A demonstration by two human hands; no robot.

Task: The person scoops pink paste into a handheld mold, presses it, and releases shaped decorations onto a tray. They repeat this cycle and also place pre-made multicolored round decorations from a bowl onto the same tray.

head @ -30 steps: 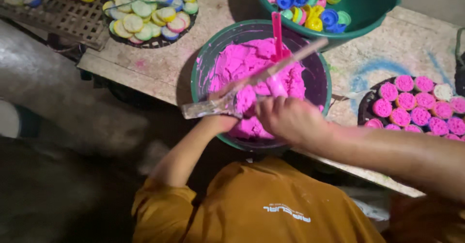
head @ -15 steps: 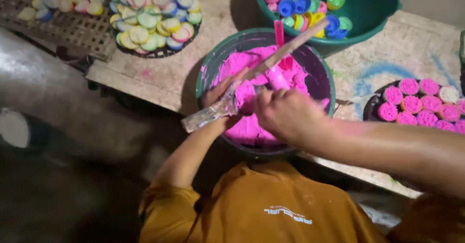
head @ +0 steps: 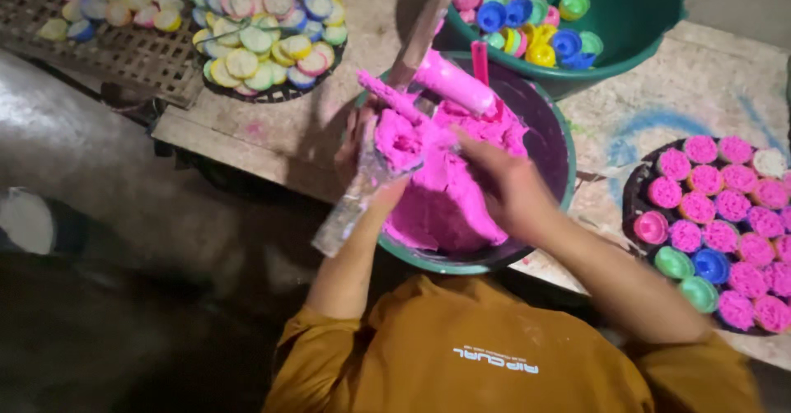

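Worn concrete bench (head: 329,133): left hand (head: 362,154) grips a long stick (head: 387,125) (steeply tilted) over pink paste (head: 449,191); right hand (head: 507,186), fingers loosely spread, rests on the paste beside it.

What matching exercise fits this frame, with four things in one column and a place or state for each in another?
Things:
1. stick
2. green tub
3. round tray
4. left hand

Places or states:
A. far side of the table, holding loose coloured caps
B. right edge of the table, carrying moulds packed with pink paste
C. smeared with pink paste, slanting across the bucket
D. gripping the stick at the bucket's near-left rim

Pairs: 1-C, 2-A, 3-B, 4-D
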